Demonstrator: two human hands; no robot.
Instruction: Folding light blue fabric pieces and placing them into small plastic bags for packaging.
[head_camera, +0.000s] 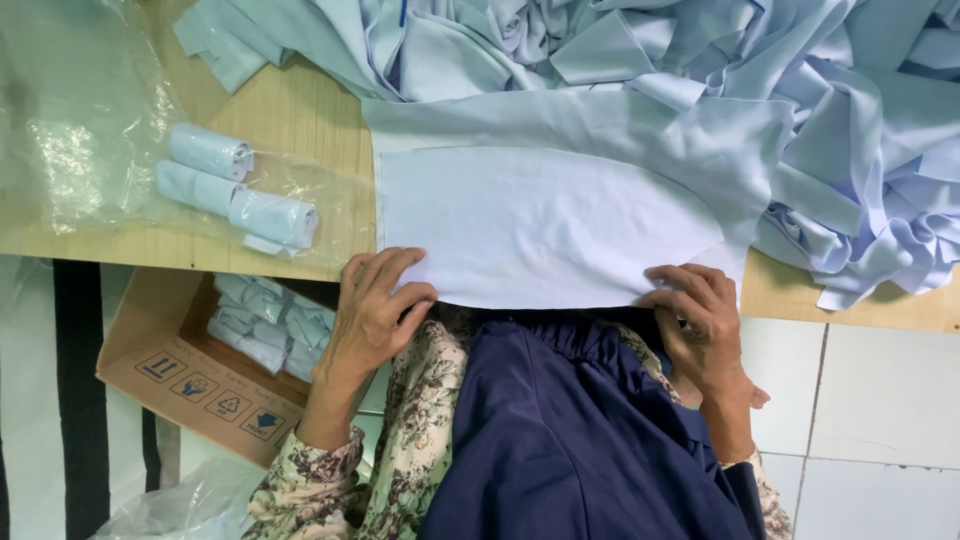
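Head view. Flat pale-blue cloth piece (545, 225) spread on the wooden counter (290, 115), its near edge running along the counter's front lip, centre of frame.

Left hand (375, 315) at 7 o'clock of the cloth piece: fingers curled over its near-left corner, grip closed on the edge, thumb hidden below.

Right hand (705, 325) at 5 o'clock of the piece: fingers bent over the near-right edge, grip closed on the fabric there.

Both hands sit level with each other, well apart, the cloth stretched between them.

Heap of loose pale-blue fabric (700, 60) piled at 12 to 3 o'clock, overlapping the far side of the flat piece.

Three rolled cloth bundles (235, 190) at 9 o'clock on the counter, lying on clear plastic sheeting (80, 120).

Cardboard box (190, 375) below the counter edge at 8 o'clock, open, more rolled bundles (265, 325) inside.

Floral sleeves and dark blue skirt (570, 440) at 6 o'clock. White tiled floor (880, 400) at 4 o'clock.
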